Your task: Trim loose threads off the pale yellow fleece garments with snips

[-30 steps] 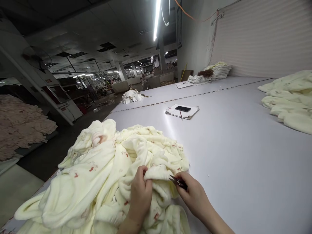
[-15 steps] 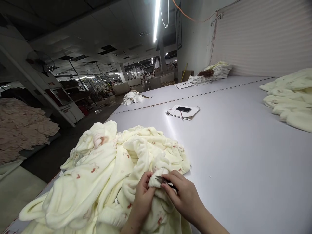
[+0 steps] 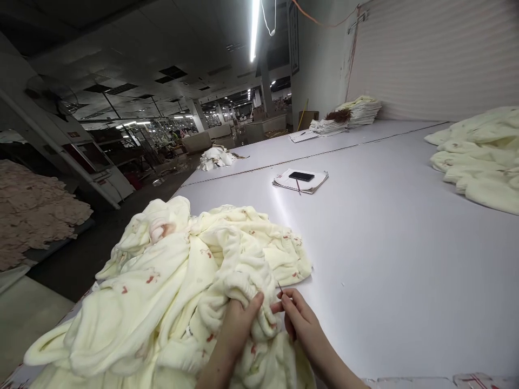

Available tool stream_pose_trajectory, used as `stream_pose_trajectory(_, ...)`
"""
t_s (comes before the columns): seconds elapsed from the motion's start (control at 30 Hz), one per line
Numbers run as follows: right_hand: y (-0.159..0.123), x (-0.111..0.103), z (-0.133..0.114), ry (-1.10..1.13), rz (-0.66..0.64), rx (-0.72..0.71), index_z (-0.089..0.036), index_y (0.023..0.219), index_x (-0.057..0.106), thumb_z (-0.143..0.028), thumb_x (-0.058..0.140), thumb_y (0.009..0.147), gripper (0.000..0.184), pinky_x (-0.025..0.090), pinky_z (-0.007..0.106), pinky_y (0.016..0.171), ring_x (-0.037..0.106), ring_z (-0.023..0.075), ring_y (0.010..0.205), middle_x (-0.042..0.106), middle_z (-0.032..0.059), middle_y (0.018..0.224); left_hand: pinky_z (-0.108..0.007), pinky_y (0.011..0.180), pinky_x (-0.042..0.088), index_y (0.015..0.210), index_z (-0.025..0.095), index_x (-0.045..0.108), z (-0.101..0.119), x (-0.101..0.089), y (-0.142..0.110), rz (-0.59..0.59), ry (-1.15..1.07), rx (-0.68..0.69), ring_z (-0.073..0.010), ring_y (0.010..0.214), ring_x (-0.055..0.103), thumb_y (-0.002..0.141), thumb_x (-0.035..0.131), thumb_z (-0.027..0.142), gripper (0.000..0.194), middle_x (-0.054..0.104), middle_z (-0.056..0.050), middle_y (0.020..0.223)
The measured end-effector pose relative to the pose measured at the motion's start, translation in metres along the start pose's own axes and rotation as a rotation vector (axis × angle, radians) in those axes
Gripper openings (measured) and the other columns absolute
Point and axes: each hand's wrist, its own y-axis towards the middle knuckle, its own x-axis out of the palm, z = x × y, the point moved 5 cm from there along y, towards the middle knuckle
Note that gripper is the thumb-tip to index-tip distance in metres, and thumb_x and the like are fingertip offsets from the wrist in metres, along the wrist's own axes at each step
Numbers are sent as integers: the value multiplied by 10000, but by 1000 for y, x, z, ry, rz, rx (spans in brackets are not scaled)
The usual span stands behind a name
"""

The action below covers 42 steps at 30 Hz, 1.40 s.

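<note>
A heap of pale yellow fleece garments (image 3: 133,308) with small red prints lies at the table's near left. My left hand (image 3: 237,327) grips a bunched fold of this fleece, its fingers tucked inside and out of sight, the thumb on top. Just to the right, my right hand (image 3: 303,320) is closed around small dark thread snips (image 3: 280,288). Only a thin tip of the snips shows above the fingers; the rest is hidden by the hand. The fingertips of my right hand are close beside the fold; I cannot tell whether they touch it.
On the pale table (image 3: 377,259) lie papers (image 3: 284,181) with a black phone (image 3: 301,176) and a pen (image 3: 298,187). More yellow fleece (image 3: 482,156) lies at the right. White scraps (image 3: 217,158) and stacked cloth (image 3: 363,112) sit farther back. A pinkish pile (image 3: 38,210) stands left.
The snips' blades met the white fleece edge half a second ago; now my right hand has drawn slightly away with the blades turned upward. My left hand has shifted its hold on the fold.
</note>
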Motion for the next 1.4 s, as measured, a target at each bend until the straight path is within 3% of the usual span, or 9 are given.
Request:
stream_pose_trajectory(0.07, -5, 7, -1, 50, -52, 7, -219, 904, 503, -520, 439, 883, 309, 333, 227, 460, 418, 84, 469, 664, 14, 878, -433, 1085, 276, 1047, 135, 637, 3, -2, 2, 138, 168, 30, -334, 1215, 483, 646, 755, 352, 471, 651, -135, 1144)
stream_pose_trajectory(0.13, -8, 6, -3, 32, -83, 2, -215, 905, 509, -498, 448, 887, 290, 342, 230, 473, 427, 85, 476, 668, 20, 898, -426, 1058, 323, 1090, 152, 608, 0, -1, 4, 175, 123, 29, -316, 1176, 525, 682, 729, 324, 459, 653, -121, 1144)
stream_pose_trajectory(0.4, -6, -12, -12, -579, 17, -253, -223, 963, 609, -332, 512, 858, 180, 466, 299, 707, 613, 201, 809, 665, 36, 900, -395, 868, 515, 1213, 183, 508, -16, 4, -3, 66, -449, -137, -255, 1007, 648, 741, 671, 160, 500, 708, -87, 1028)
stream_pose_trajectory(0.73, -22, 1, -27, -888, 87, -584, -228, 1040, 565, -261, 446, 889, 195, 515, 268, 647, 648, 180, 782, 664, 45, 900, -373, 897, 509, 1263, 194, 490, -23, 3, -8, 40, -543, -96, -250, 1037, 636, 762, 682, 202, 537, 688, -95, 1098)
stream_pose_trajectory(0.93, -20, 7, -28, -903, 98, -543, -227, 929, 603, -265, 410, 903, 198, 491, 246, 608, 643, 160, 713, 668, 24, 830, -356, 856, 522, 1221, 197, 510, -22, 7, -9, -3, -504, -73, -252, 1049, 626, 755, 690, 230, 501, 683, -86, 1090)
stream_pose_trajectory(1.1, -18, 2, -24, -736, 13, -386, -242, 940, 604, -330, 440, 893, 192, 476, 255, 643, 627, 168, 739, 672, 17, 859, -404, 844, 518, 1108, 156, 570, -25, -8, -21, 22, -212, -77, -287, 1015, 629, 745, 674, 337, 418, 691, -106, 1018)
stream_pose_trajectory(1.23, 12, -48, -36, -601, 232, -284, -223, 929, 587, -444, 524, 811, 259, 447, 307, 706, 591, 209, 793, 654, 55, 927, -451, 841, 504, 965, 132, 619, -36, -66, -43, 333, 412, 50, -323, 993, 627, 764, 605, 376, 317, 695, -133, 924)
stream_pose_trajectory(1.3, 41, -86, -38, -507, 434, -121, -231, 846, 564, -465, 622, 707, 279, 418, 309, 697, 560, 203, 773, 636, 38, 945, -477, 797, 511, 904, 142, 640, -34, -81, -51, 343, 712, 273, -359, 961, 630, 751, 601, 359, 269, 697, -136, 828)
stream_pose_trajectory(1.4, 86, -119, -37, -419, 529, -22, -214, 768, 521, -401, 656, 632, 268, 378, 280, 581, 516, 182, 688, 607, 41, 867, -485, 931, 438, 889, 180, 658, -23, -78, -54, 302, 910, 608, -373, 1223, 459, 702, 627, 227, 196, 663, -156, 1076)
